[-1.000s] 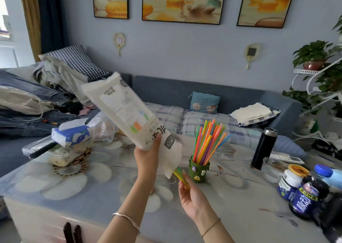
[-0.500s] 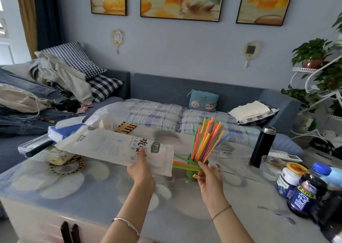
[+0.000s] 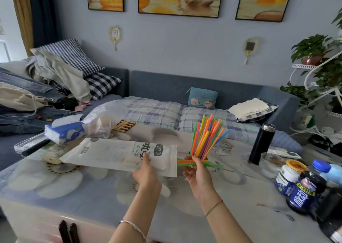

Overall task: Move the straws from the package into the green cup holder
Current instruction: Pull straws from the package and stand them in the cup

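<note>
My left hand (image 3: 146, 176) grips the white straw package (image 3: 120, 155), held flat above the table with its open end to the right. A few orange and green straws (image 3: 201, 163) stick out of that end, and my right hand (image 3: 199, 174) pinches them. Just behind my right hand stands the green cup holder (image 3: 189, 155), mostly hidden by the fingers, with a fan of several colourful straws (image 3: 207, 137) standing in it.
A black thermos (image 3: 261, 143), a glass bowl (image 3: 272, 164), jars (image 3: 287, 176) and a blue bottle (image 3: 325, 170) crowd the table's right side. A tissue pack (image 3: 63, 132), a plastic bag (image 3: 103, 120) and a lidded container (image 3: 51, 153) sit at the left. A sofa lies behind.
The package went from raised and tilted to lying flat. My right hand moved up from below it to the open end and took hold of the protruding straws.
</note>
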